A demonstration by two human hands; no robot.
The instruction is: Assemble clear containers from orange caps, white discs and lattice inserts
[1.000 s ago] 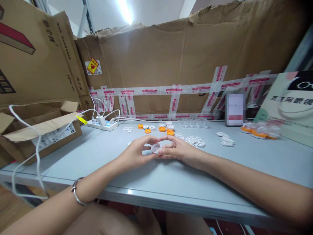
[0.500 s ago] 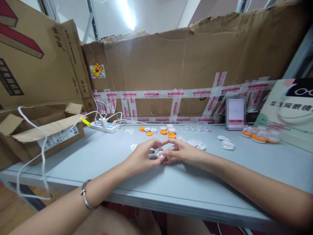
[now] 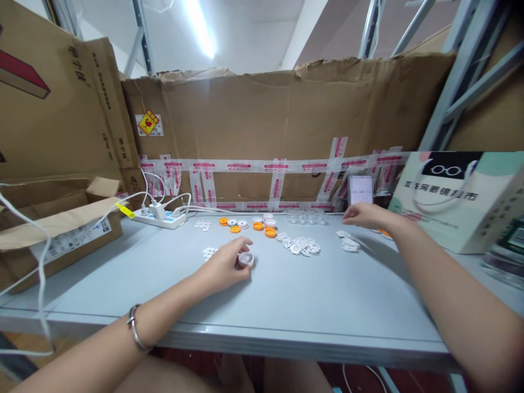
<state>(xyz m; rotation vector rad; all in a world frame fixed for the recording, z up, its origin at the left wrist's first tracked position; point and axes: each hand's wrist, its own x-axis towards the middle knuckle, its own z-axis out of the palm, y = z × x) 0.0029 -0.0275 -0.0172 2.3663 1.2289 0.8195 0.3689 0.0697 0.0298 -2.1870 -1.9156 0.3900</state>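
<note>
Cap (image 3: 246, 258) ×1: left hand (image 3: 223, 266) pinches | right hand (image 3: 361, 214): grip unclear | orange rings (image 3: 271, 232): maybe four

On the pale grey worktop (image 3: 286, 311), the left hand (image 3: 221, 268) lies near the middle, with a small clear round cap (image 3: 246, 258) at its fingers (image 3: 236, 252). Behind it runs a row of orange and white plastic discs (image 3: 246, 223). A white power strip (image 3: 159, 219) is to their left and a heap of white plastic rings (image 3: 301, 246) to their right. The right hand (image 3: 362, 215) lies far right, beside a printed paper bag (image 3: 458, 202). A brown cardboard wall (image 3: 286, 120) stands behind all.

Grey table (image 3: 286, 305) — taped cardboard wall (image 3: 286, 120) behind — ceiling strip light (image 3: 198, 27).
</note>
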